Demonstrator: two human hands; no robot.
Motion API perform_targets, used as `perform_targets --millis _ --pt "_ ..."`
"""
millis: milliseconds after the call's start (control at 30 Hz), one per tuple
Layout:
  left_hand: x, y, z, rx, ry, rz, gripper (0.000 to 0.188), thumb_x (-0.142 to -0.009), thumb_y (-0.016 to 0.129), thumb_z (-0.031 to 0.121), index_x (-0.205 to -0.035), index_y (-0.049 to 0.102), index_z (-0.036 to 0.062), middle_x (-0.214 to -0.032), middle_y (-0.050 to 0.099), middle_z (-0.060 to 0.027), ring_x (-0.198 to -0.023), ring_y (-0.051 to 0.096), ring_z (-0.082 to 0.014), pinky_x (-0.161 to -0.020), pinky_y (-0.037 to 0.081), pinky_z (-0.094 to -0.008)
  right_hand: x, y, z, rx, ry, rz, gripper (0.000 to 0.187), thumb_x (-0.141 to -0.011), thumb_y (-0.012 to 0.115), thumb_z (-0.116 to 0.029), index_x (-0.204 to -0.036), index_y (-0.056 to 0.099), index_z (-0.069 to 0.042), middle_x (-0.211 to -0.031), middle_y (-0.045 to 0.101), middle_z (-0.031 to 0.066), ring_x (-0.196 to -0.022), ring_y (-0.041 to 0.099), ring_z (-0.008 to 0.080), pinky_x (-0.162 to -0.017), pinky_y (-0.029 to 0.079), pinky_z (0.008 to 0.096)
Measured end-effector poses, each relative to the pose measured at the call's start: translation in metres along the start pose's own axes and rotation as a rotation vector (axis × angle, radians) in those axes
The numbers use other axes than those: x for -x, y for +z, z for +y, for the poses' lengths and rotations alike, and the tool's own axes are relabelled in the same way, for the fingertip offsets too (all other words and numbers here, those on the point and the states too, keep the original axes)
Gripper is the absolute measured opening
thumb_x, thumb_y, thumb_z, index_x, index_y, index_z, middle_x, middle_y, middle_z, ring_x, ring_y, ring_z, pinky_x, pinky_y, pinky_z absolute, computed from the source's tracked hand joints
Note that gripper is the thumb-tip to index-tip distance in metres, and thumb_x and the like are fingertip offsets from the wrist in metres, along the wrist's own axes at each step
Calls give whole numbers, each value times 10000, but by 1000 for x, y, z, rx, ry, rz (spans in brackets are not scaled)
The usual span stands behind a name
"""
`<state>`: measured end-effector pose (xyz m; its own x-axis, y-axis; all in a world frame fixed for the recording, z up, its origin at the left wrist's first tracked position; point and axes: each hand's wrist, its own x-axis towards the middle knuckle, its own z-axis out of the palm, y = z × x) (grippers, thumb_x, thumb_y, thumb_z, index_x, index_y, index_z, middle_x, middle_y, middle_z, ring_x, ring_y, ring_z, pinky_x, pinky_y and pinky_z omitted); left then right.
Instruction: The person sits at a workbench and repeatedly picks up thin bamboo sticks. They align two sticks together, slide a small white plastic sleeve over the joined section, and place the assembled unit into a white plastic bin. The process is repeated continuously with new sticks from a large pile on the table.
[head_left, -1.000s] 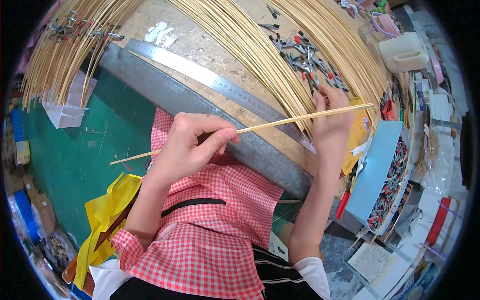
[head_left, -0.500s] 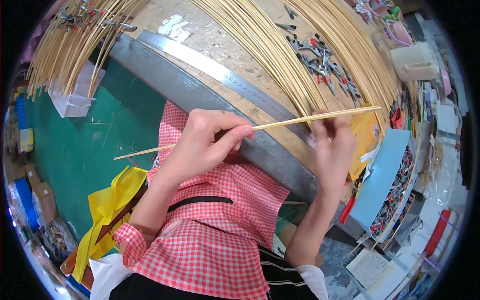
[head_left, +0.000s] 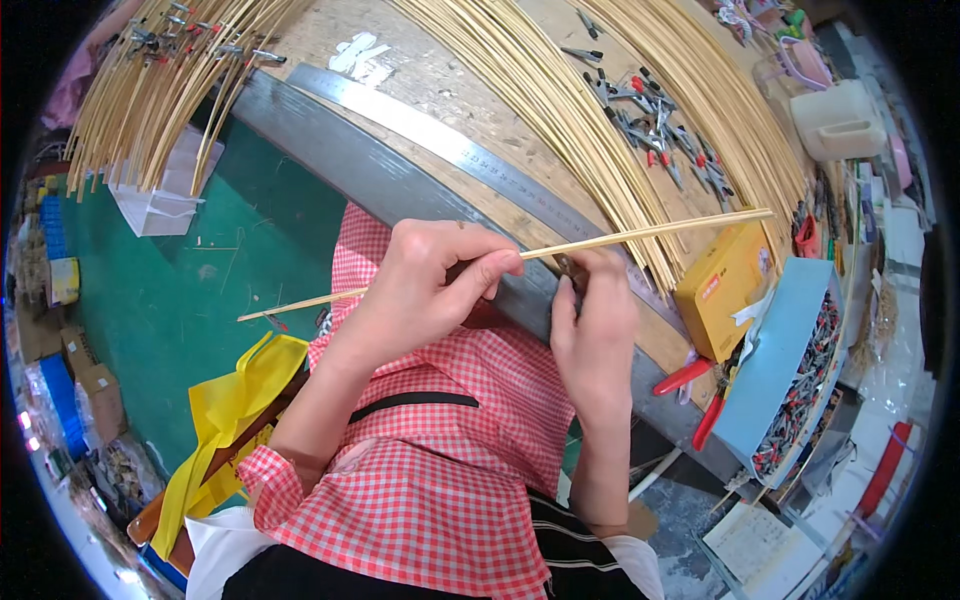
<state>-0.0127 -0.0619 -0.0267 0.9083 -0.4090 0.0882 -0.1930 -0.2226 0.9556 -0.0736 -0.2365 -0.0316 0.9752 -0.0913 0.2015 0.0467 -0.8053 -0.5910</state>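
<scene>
My left hand [head_left: 430,285] is closed, thumb and fingers pinching a few thin bamboo strips [head_left: 670,229] laid together. They slant across in front of me, with one end low at the left and the other higher at the right. Just below them, beside the left fingertips, is my right hand [head_left: 598,335]. Its fingers are curled in a pinch around a small dark item that is mostly hidden. A red-and-white checked apron [head_left: 430,490] covers my lap beneath both hands.
A steel ruler [head_left: 420,135] lies along the table edge. Beyond it are long bamboo strips [head_left: 520,85] and loose spring clips [head_left: 650,120]. At right stand a yellow box [head_left: 712,300] and a blue box [head_left: 775,350] of clips, near red-handled pliers [head_left: 707,422]. Clipped strips [head_left: 150,100] overhang far left.
My right hand has moved left and slightly down, from the strips' right part to beside my left hand. The left hand keeps its grip, and the whole view has shifted slightly.
</scene>
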Motion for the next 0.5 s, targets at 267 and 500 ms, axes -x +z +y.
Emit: perform_targets --millis 267,500 --pt "-1 3 -4 -89 69 24 118 -857 615 65 -797 690 -4 -631 625 -75 -531 579 -133 -502 433 -262 8 -6 0 -865 289 -34 241 -880 555 77 -1119 584 81 -847 607 82 -712 579 110 -614 474 208" --pt "0 7 0 -98 123 45 92 -853 624 61 -817 682 -1 -616 605 -74 -529 577 -151 -497 428 -277 18 5 -10 -1071 379 41 216 -908 556 50 -1112 604 97 -801 633 107 -608 571 103 -547 473 212"
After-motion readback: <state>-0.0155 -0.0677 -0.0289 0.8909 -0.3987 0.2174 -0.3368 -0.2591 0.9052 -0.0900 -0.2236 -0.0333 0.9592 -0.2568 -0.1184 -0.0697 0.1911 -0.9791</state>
